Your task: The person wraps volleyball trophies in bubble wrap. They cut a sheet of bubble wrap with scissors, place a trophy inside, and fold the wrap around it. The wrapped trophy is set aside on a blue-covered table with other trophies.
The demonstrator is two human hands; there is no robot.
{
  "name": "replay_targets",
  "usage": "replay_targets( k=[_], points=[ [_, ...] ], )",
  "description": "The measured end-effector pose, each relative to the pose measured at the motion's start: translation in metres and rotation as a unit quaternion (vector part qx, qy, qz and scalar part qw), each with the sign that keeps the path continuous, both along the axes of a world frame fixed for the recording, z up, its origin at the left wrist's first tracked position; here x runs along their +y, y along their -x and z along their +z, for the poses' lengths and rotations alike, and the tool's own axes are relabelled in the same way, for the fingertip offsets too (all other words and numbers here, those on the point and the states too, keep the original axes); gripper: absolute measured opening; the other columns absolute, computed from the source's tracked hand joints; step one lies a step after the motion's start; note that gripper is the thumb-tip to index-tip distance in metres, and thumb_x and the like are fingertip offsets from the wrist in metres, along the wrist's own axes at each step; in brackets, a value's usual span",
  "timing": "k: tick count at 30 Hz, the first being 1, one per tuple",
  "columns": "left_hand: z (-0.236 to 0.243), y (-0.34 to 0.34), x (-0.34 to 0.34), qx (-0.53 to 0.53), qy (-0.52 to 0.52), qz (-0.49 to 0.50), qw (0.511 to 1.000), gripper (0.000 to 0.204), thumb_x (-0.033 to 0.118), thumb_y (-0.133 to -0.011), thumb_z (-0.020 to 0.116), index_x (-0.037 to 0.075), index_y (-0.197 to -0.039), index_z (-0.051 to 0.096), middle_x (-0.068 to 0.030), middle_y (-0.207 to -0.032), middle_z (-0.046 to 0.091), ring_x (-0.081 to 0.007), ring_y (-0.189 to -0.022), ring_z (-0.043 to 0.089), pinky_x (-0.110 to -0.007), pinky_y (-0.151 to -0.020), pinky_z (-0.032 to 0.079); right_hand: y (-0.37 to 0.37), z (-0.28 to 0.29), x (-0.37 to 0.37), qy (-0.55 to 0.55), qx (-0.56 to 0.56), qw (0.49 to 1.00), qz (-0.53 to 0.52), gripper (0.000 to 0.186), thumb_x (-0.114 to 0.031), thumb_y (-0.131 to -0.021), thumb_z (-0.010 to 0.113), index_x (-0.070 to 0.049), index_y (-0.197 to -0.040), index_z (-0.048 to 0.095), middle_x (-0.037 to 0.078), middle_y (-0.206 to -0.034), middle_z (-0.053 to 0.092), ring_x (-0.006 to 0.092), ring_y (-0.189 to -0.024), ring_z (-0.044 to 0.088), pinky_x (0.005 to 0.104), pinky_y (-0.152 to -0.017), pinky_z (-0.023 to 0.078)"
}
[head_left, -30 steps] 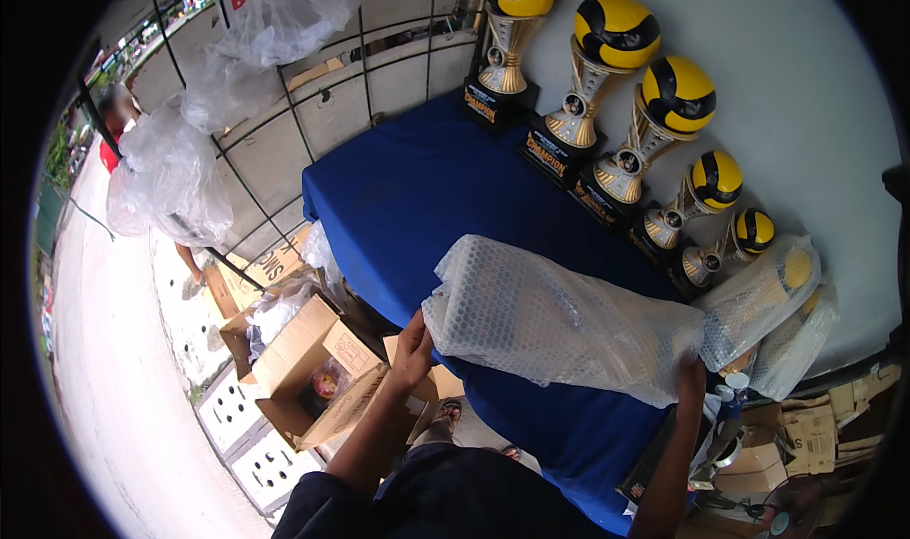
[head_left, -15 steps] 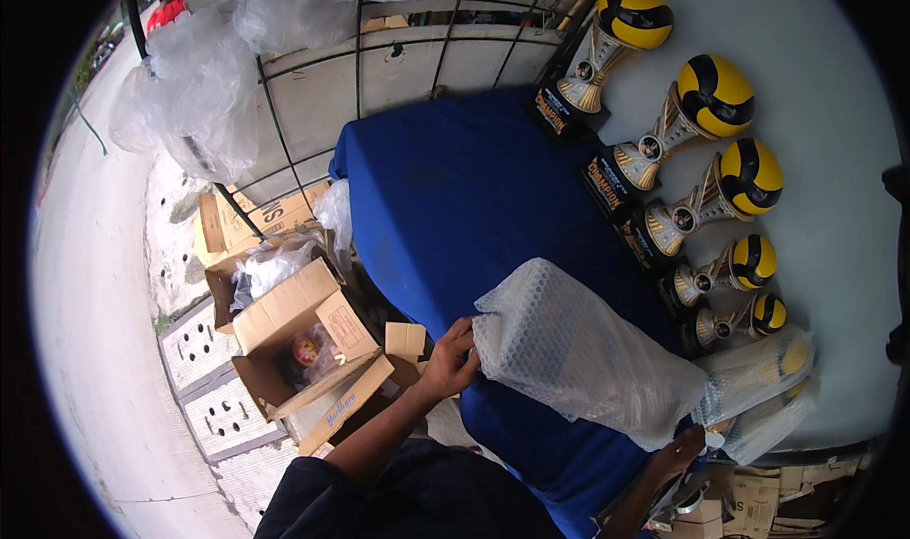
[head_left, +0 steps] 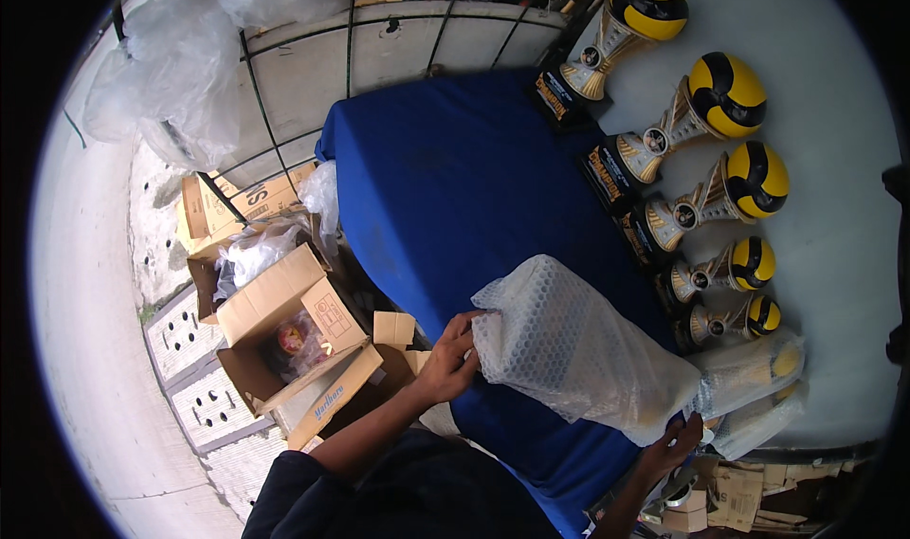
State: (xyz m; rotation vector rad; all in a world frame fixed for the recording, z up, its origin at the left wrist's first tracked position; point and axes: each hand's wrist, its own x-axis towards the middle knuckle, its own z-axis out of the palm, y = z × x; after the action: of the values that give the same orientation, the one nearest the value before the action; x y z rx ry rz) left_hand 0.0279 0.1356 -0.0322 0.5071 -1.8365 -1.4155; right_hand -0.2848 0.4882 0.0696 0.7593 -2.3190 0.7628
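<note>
A bundle in clear bubble wrap [head_left: 578, 345] lies slantwise on the blue cloth in front of me. What is inside is mostly hidden, with a faint yellow tint toward its lower right end. My left hand [head_left: 450, 359] pinches the loose edge of the wrap at the bundle's left end. At the opposite end, my right hand [head_left: 671, 444] has its fingers curled against the wrap. Just beyond the right hand lie other wrapped pieces [head_left: 754, 373], with yellow showing through. Several trophies [head_left: 654, 155], each topped by a yellow and black ball, stand in a row along the right.
The blue cloth [head_left: 436, 188] covers a table. A wire grid [head_left: 351, 41] rises at its far end, with clear plastic bags [head_left: 185, 74] hanging from it. Open cardboard boxes [head_left: 275, 292] stand on the ground at the left; flattened cardboard [head_left: 735, 496] lies at lower right.
My right hand has moved slightly up and left, its fingers now against the bundle's lower end. The left hand keeps its hold. The view has shifted a little.
</note>
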Motion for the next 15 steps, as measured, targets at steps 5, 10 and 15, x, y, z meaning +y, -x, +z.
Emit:
replay_targets(
  k=[5,10,15],
  points=[
    [0.008,-0.008,0.005,0.025,-0.235,-0.01,0.972,0.056,0.035,-0.122,0.037,-0.008,-0.151,0.059,-0.0279,-0.154,0.061,-0.0427,-0.143,0.058,-0.047,-0.125,0.04,0.113,-0.044,0.09,0.084,-0.138,0.979,-0.127,0.057,-0.037,-0.115,0.064,0.003,-0.154,0.054,0.023,-0.151,0.061,0.0368,-0.13,0.065,0.0447,-0.103,0.057],
    [0.066,-0.024,0.001,-0.066,-0.29,-0.027,0.954,0.068,0.048,-0.123,0.035,-0.007,-0.157,0.055,-0.0242,-0.149,0.067,-0.035,-0.147,0.057,-0.043,-0.126,0.037,0.153,-0.034,0.073,0.281,-0.494,0.816,-0.105,0.084,-0.07,-0.099,0.075,-0.005,-0.147,0.052,0.016,-0.13,0.068,0.0295,-0.111,0.068,0.0471,-0.089,0.056],
    [0.101,0.002,-0.007,-0.116,-0.261,-0.094,0.954,0.09,0.057,-0.111,0.064,-0.007,-0.168,0.037,-0.0224,-0.16,0.057,-0.033,-0.149,0.054,-0.046,-0.124,0.04,0.162,-0.049,0.077,0.369,-0.503,0.776,-0.09,0.072,-0.054,-0.101,0.081,-0.007,-0.141,0.043,0.008,-0.1,0.067,0.0168,-0.071,0.066,0.0321,-0.055,0.051]
  ],
)
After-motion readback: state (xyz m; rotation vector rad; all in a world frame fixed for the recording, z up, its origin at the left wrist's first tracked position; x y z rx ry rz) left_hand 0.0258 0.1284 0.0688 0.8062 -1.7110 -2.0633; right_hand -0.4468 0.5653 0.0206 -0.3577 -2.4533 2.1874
